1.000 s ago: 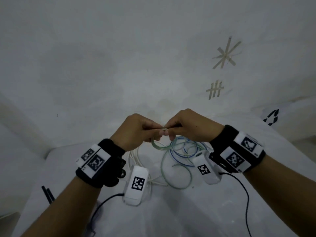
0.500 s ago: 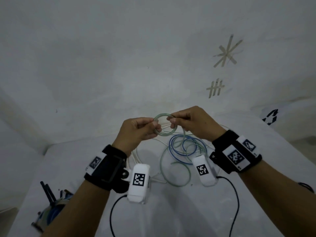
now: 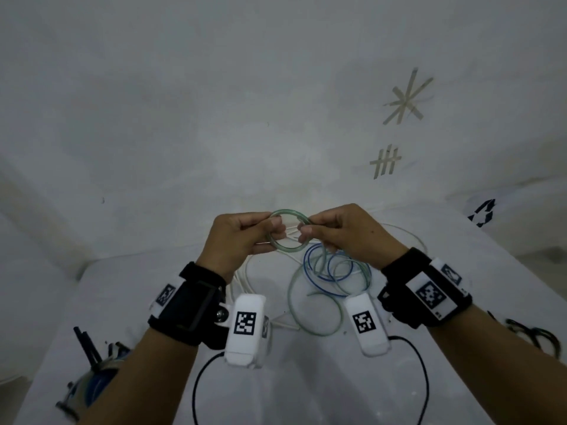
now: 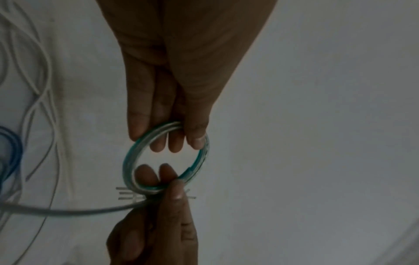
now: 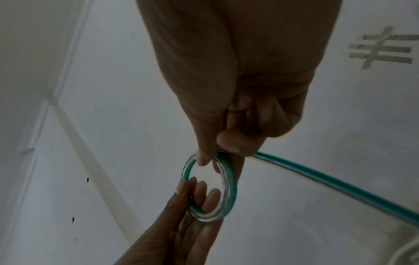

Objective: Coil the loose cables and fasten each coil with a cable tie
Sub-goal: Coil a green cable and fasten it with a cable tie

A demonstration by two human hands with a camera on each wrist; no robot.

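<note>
Left hand (image 3: 242,237) and right hand (image 3: 346,233) both pinch small green cable coil (image 3: 287,230) above table (image 3: 306,378); no containers discernible.

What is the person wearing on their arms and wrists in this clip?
Forearms are bare, no sleeves. The left hand and right hand each have a black wrist strap with white square-code tags, and a white camera pod bearing a black-and-white code marker, trailing a thin black cable.
</note>
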